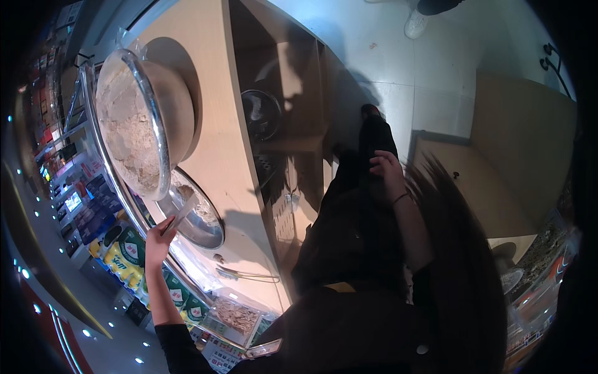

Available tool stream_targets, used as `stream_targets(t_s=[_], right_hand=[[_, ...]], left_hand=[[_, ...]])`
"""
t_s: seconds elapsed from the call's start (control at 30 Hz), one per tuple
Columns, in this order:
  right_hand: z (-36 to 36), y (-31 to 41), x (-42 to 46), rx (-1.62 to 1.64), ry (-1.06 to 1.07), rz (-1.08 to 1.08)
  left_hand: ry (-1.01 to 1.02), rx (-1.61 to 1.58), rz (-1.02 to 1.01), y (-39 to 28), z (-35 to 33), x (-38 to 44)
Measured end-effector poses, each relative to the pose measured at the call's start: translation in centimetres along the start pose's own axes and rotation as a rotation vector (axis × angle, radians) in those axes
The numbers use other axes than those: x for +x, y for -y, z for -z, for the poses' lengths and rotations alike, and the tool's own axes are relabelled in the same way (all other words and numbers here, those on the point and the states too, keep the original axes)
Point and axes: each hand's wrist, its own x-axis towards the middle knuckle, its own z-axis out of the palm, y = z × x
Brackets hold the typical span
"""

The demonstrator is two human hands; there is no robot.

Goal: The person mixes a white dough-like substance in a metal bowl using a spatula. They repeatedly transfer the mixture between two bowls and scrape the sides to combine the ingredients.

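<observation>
My left hand (160,240) grips a flat, translucent scraper (183,214). Its blade reaches over a shallow metal bowl (212,240) that contains a pale, crumbly powder (205,210). Beside that bowl stands a much larger round bowl (180,107) with clear plastic over its rim, heaped with pale, flour-like powder (128,126). The big bowl's rim hides part of the metal one. My right hand (388,172) hangs in front of my dark trousers, away from the counter, with nothing in it and its fingers loosely bent and apart.
Both bowls stand on a wooden counter (210,140) edged by a metal rail (105,159). Thin metal tongs (250,275) and a tray of dried food (236,315) lie nearby. Open shelves below hold a round pan (259,114). Another person's white shoe (415,24) is on the floor.
</observation>
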Motion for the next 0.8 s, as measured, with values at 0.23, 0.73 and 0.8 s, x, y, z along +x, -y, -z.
stream_targets(t_s=[0.23, 0.73, 0.8], right_hand=[[1.1, -1.7, 0.7, 0.101, -0.015, -0.007], [1.1, -2.0, 1.9, 0.006, 0.038, 0.057], [1.6, -2.0, 2.1, -0.001, 0.035, 0.044]], left_hand=[[0.062, -0.055, 0.026, 0.1, 1.0, -0.5], [0.232, -0.203, 0.186, -0.4, -1.6, 7.4], [0.256, -0.224, 0.191, -0.1, 0.4, 6.5]])
